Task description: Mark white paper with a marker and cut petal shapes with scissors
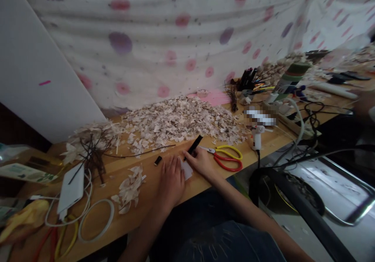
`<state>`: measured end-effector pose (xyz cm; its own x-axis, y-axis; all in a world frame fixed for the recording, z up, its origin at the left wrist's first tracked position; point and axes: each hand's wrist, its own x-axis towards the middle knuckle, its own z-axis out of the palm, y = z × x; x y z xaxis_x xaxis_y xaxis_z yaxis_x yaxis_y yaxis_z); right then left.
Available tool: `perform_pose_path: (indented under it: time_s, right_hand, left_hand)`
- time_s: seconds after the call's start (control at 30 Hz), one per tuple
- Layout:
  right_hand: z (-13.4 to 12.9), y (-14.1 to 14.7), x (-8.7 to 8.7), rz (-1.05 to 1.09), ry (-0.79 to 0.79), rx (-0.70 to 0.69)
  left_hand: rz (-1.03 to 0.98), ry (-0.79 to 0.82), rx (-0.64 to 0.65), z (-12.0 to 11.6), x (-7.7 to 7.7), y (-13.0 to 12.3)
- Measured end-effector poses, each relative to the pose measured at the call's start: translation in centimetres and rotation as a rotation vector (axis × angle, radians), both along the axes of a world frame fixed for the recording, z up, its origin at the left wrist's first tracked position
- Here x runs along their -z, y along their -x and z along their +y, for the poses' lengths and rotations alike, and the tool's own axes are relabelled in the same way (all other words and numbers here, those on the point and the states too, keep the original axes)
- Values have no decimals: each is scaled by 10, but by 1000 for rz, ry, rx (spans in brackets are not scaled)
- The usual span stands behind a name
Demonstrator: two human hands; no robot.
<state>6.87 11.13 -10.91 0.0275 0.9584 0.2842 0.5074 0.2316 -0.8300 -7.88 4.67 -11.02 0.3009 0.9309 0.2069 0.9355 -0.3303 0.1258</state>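
A black marker [195, 144] is held in my right hand [200, 161], its lower end down by a small pale piece of paper [186, 169] near the table's front edge. My left hand [172, 176] lies flat beside that piece, fingers stretched out, partly over its left side. Left of my fingertips sits a small black cap [158, 160]. Scissors with one red and one yellow handle [228, 158] rest just right of my right hand. A small heap of pale petal-like pieces [131, 189] lies to the left of my left hand.
Behind my hands spreads a large pile of pale scraps [181, 121]. At left are a white power bank [71, 189] with cable, a tape ring [96, 220] and dark twigs [93, 156]. A glue gun [257, 137] stands at right; beyond it, cables, a green bottle [290, 80] and a person's blurred hand.
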Motion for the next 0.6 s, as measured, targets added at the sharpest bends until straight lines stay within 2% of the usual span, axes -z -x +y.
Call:
perform_pose_path:
  time_s: [0.17, 0.33, 0.5, 0.6]
  right_hand:
    - [0, -2, 0, 20, -7, 34]
    - [-1, -1, 0, 25, -10, -42]
    - [-1, -1, 1, 28, -17, 33]
    - [-1, -2, 1, 27, -24, -12]
  left_hand:
    - [12, -30, 5, -1, 0, 1]
    - [27, -34, 14, -2, -3, 1]
    - [29, -31, 9, -2, -3, 1]
    - [30, -29, 9, -2, -3, 0]
